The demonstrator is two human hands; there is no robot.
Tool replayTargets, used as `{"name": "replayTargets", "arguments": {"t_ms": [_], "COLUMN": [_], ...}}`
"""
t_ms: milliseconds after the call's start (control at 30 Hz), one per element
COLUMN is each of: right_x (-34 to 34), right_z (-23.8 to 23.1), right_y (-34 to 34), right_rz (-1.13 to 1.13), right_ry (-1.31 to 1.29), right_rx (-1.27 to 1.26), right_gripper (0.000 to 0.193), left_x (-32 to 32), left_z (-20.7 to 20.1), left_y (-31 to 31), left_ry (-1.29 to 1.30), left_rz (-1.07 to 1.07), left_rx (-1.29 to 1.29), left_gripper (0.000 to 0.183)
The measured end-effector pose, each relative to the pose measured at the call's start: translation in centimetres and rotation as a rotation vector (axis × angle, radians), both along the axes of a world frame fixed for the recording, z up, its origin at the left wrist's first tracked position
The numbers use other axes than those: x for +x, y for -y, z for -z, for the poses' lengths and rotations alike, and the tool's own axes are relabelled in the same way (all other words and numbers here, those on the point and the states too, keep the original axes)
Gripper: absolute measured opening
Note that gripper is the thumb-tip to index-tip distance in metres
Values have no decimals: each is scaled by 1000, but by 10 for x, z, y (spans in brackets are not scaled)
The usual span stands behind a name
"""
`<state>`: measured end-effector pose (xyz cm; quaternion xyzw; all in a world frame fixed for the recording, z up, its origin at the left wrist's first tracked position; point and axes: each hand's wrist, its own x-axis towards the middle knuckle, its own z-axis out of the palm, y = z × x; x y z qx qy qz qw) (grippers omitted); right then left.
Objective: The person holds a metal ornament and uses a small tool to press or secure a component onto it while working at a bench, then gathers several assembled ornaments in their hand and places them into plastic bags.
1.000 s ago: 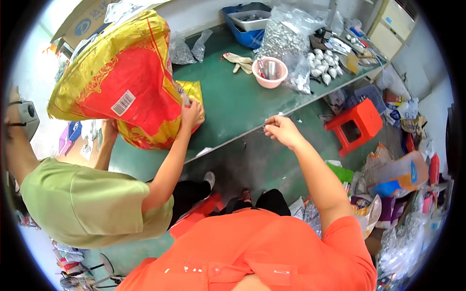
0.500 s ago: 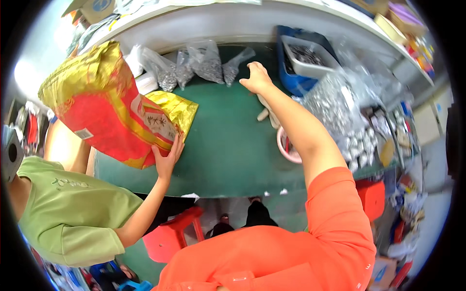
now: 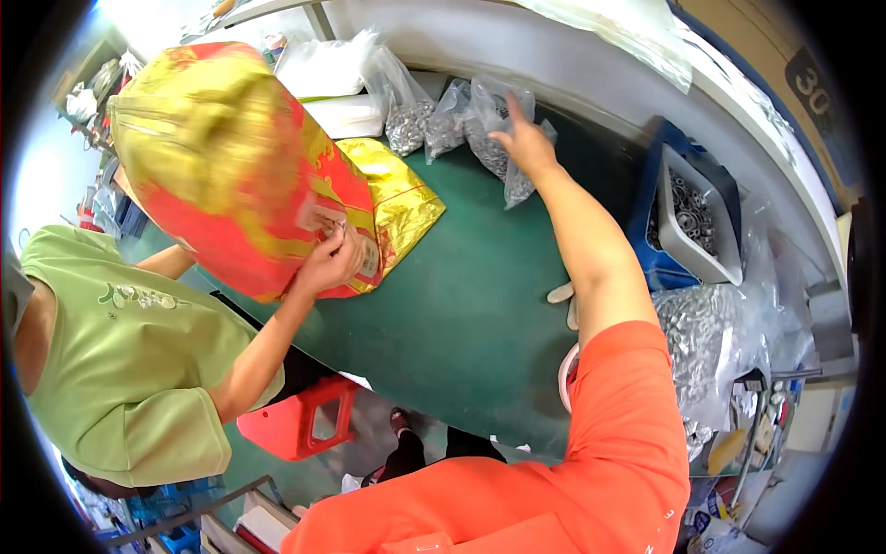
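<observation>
My right hand (image 3: 531, 148) reaches far across the green table, with the thumb and a finger stretched apart and nothing in them. It is over or against a clear plastic bag of small metal parts (image 3: 486, 129); whether it touches the bag I cannot tell. Similar bags (image 3: 447, 125) stand beside it along the back. My left hand is out of sight. At the left, a co-worker in a green shirt grips a large red and gold sack (image 3: 268, 175) with one hand (image 3: 334, 261) on its lower side. Another gold sack (image 3: 397, 198) lies flat behind it.
At the right rear, a blue crate (image 3: 666, 268) holds a grey tray (image 3: 724, 263) of dark metal rings. A big clear bag of silvery parts (image 3: 701, 342) lies nearer me. Gloves (image 3: 561, 294) and a pink-rimmed container (image 3: 565, 379) are beside my forearm. A red stool (image 3: 286, 425) stands below.
The view has swung right. My right hand has moved left, from beside the bags to over one of them. The co-worker's red and gold sack has turned and tilted.
</observation>
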<state>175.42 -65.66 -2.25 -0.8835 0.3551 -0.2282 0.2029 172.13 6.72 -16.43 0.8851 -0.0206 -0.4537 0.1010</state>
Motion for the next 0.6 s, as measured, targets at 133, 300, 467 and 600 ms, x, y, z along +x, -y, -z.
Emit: {"name": "replayTargets", "arguments": {"t_ms": [133,300,467,600], "right_x": [24,0,-38,-59], "right_z": [17,23,4,-6], "right_y": [28,-32,-132,-223], "right_rz": [-34,-82,-339,-769], "right_ry": [-302,-176,117,30], "right_rx": [-45,-186,-264,-193], "right_gripper": [42,28,31,30], "left_x": [-7,-2,6,26], "left_z": [-17,-89,-124,-100], "left_y": [24,173,336,388], "left_ry": [35,272,410,686], "left_rz": [111,294,465,307], "left_rx": [-106,-576,-1006,-1070], "left_gripper": [40,46,113,93]}}
